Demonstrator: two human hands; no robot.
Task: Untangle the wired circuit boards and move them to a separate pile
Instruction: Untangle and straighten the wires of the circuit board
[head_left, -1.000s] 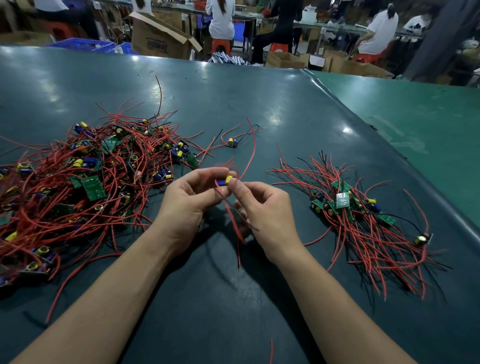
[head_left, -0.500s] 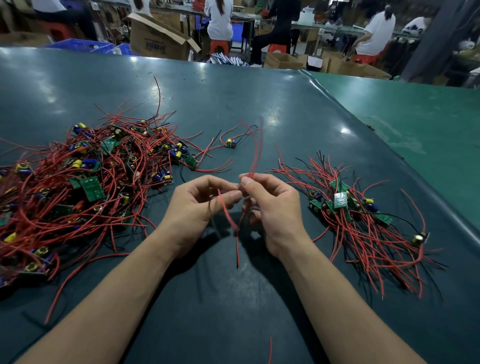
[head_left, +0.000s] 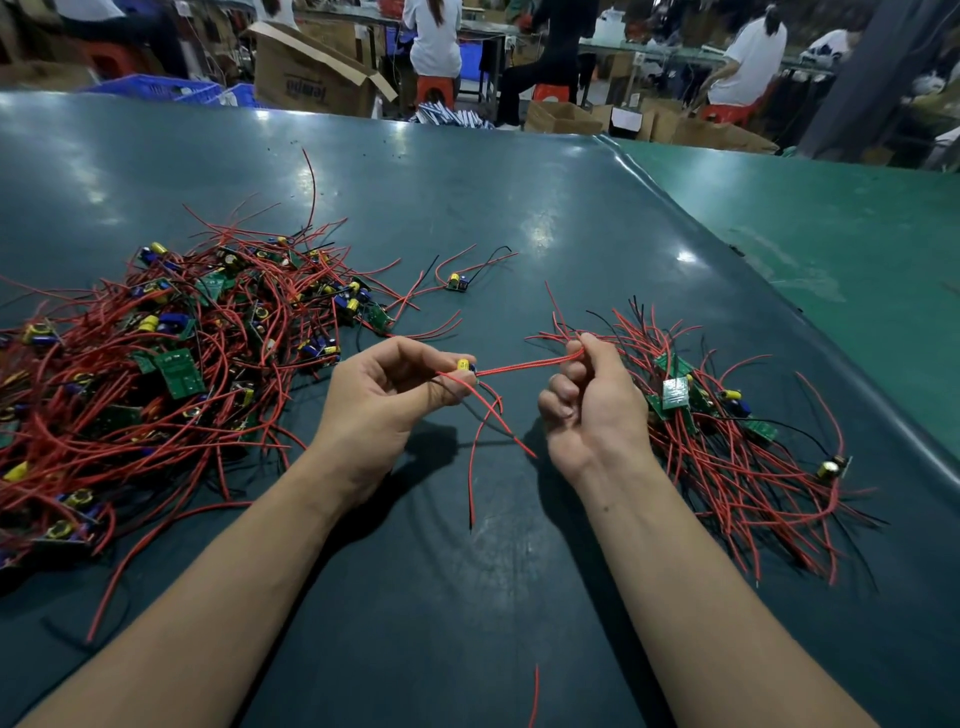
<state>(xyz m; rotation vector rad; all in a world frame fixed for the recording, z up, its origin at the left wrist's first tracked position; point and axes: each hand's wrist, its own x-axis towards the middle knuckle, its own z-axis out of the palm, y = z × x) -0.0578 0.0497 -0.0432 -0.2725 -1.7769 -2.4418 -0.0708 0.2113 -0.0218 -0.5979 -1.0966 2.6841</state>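
Observation:
A big tangled pile (head_left: 171, 358) of small green circuit boards with red and black wires lies on the left of the dark green table (head_left: 467, 197). A smaller, straighter pile (head_left: 727, 431) lies on the right. My left hand (head_left: 384, 400) pinches one small board with a yellow capacitor (head_left: 466, 365) at its fingertips. My right hand (head_left: 592, 405) grips that board's red wires (head_left: 524, 367), stretched taut between the hands. More of its wires hang loose below toward the table. One lone board (head_left: 457, 282) lies apart behind the hands.
A lighter green table (head_left: 831, 234) adjoins on the right along a raised seam. A loose red wire piece (head_left: 534, 696) lies near the front edge. Cardboard boxes (head_left: 311, 78), stools and seated people fill the background beyond the table.
My hands have moved apart: the right hand slid rightward along the red wires, pulling them straight, while the left kept hold of the board.

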